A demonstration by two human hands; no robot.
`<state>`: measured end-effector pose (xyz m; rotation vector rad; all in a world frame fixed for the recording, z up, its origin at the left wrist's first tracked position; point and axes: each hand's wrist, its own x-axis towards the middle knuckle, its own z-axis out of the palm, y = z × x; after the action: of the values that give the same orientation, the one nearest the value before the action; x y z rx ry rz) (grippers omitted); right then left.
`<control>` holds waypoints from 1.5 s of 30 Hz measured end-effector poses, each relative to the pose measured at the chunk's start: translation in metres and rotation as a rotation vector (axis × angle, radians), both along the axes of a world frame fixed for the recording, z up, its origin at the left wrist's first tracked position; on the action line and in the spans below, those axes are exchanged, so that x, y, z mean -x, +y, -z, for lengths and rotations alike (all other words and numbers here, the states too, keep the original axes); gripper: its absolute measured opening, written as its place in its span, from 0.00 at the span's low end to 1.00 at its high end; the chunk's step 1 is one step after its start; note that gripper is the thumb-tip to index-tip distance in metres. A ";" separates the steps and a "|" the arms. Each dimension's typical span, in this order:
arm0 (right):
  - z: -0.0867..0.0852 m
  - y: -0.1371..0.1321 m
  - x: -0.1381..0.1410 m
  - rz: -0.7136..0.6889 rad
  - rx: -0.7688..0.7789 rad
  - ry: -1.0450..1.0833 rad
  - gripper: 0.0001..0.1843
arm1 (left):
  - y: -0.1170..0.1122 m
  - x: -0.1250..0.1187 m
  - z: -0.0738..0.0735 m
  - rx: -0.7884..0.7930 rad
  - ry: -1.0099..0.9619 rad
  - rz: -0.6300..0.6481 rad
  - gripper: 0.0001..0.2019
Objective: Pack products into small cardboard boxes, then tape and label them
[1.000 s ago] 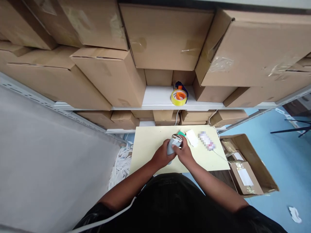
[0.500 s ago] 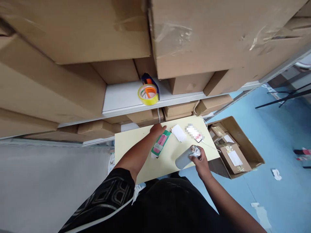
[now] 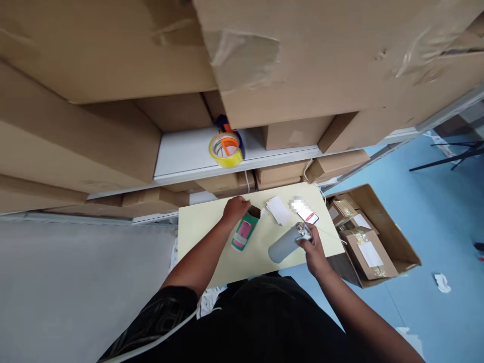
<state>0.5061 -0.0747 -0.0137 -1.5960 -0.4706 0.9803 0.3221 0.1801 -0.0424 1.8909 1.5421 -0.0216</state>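
My left hand [image 3: 237, 207] pinches the upper edge of a small green carton with a pink panel [image 3: 244, 233], whose upper end stands open and shows a dark inside. A grey cylindrical bottle [image 3: 284, 244] lies tilted in my right hand [image 3: 314, 250]; the fingers close round its shiny, metallic-looking end. Its other end points toward the lower left, over the cream tabletop [image 3: 204, 237]. Between the hands and farther back are white paper slips [image 3: 278, 210]. Beside them is a phone [image 3: 309, 216] with its screen lit.
A roll of yellow tape on a dispenser [image 3: 227, 157] sits on the white shelf [image 3: 181, 154] ahead. Large cardboard boxes [image 3: 302, 65] fill the shelving above. Right of the table, an open carton [image 3: 393, 227] holds several taped parcels. A white cable [image 3: 333, 232] crosses the table's right side.
The carton in my left hand has turned, so its open upper end now shows. My left hand has shifted slightly left. The bottle has moved slightly left and remains in my right hand.
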 end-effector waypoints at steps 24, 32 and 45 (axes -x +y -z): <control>-0.039 0.068 0.120 -0.402 -0.142 -0.360 0.34 | -0.136 0.141 -0.004 0.245 -0.752 -0.507 0.10; -0.017 0.076 0.138 -0.537 -0.127 -0.576 0.36 | -0.131 0.152 -0.005 0.109 -0.753 -0.350 0.11; 0.032 0.084 0.130 -0.697 -0.004 -0.652 0.49 | -0.124 0.163 0.009 0.100 -0.657 -0.380 0.11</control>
<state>0.3761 0.0093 -0.0453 -1.7659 -1.5499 0.9223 0.1589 0.0558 -0.0517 1.3060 1.3633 0.6179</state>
